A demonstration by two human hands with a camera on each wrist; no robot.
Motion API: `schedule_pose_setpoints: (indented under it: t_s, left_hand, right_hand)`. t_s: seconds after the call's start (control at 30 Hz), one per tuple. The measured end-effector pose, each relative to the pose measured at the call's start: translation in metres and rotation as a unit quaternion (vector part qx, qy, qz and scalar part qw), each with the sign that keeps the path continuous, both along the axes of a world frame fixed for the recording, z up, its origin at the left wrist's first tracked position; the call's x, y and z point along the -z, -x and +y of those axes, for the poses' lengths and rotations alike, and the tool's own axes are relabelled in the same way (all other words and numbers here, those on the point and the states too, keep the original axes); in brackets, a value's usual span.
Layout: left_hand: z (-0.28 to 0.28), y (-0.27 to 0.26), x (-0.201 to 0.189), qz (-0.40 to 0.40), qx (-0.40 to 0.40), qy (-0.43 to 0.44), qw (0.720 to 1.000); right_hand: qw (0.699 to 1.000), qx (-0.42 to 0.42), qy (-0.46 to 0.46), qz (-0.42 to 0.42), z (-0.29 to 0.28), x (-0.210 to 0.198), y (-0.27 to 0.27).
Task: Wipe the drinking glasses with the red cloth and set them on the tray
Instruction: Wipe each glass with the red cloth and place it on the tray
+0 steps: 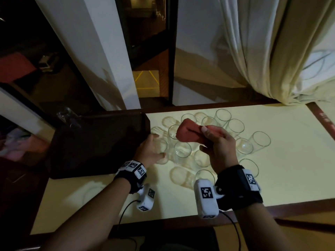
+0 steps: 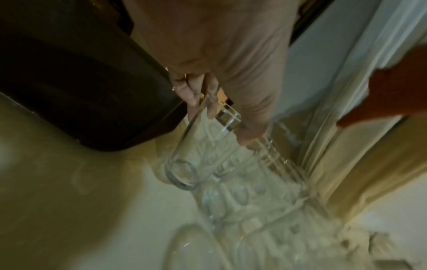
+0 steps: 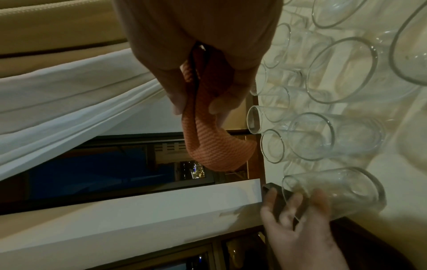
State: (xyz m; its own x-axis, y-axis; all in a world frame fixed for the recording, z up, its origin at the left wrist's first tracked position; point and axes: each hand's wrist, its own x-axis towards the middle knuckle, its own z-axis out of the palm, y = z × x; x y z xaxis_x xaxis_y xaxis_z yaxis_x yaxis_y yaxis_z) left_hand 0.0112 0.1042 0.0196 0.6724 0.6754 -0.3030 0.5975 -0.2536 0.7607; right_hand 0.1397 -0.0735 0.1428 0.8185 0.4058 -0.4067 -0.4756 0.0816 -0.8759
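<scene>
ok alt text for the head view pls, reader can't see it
Seen from above, a person's left hand grips a clear glass beside a dark tray while the right hand holds a red cloth. Many empty glasses stand on the pale table.

— What does the person wear on the left hand (image 1: pixel 150 151)?
— A black wrist strap (image 1: pixel 125 180) topped with white blocks printed with black square codes, plus a white boxy camera module (image 1: pixel 146 200) beneath, with a thin black cable (image 1: pixel 125 211) trailing off.
— And the right hand (image 1: pixel 219 147)?
— A wider black wrist band (image 1: pixel 239 187) with a white coded tag, and a larger white camera housing (image 1: pixel 206 198) carrying one black code, also cabled. A ring (image 2: pixel 173 89) shows on a left finger. Forearms are bare.
</scene>
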Motion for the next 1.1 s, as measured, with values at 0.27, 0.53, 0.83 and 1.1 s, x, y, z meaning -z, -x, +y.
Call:
schedule_pose_setpoints:
  t_s: [0.27,0.53,0.83,1.1]
  left_hand:
    - [0.009,0.008,-0.058,-0.252,-0.228,0.180,0.923]
    - [-0.004,-0.008,-0.075,-0.304,-0.309,0.294,0.852]
    - [-0.013,-0.007,-0.089,-0.322,-0.266,0.360,0.834]
    - [-0.027,-0.010,-0.105,-0.337,-0.228,0.338,0.849]
  right_hand:
    - [0.993,-0.029,-0.086,0.082,0.014,-0.001,-0.005]
    - [0.987,-0.077,-0.106,0.092,0.033,-0.001,0.001]
    - [0.995,-0.054,-0.079,-0.040,0.040,0.011,0.004]
    - [0.963,-0.235,-0.094,-0.098,0.038,0.003,0.011]
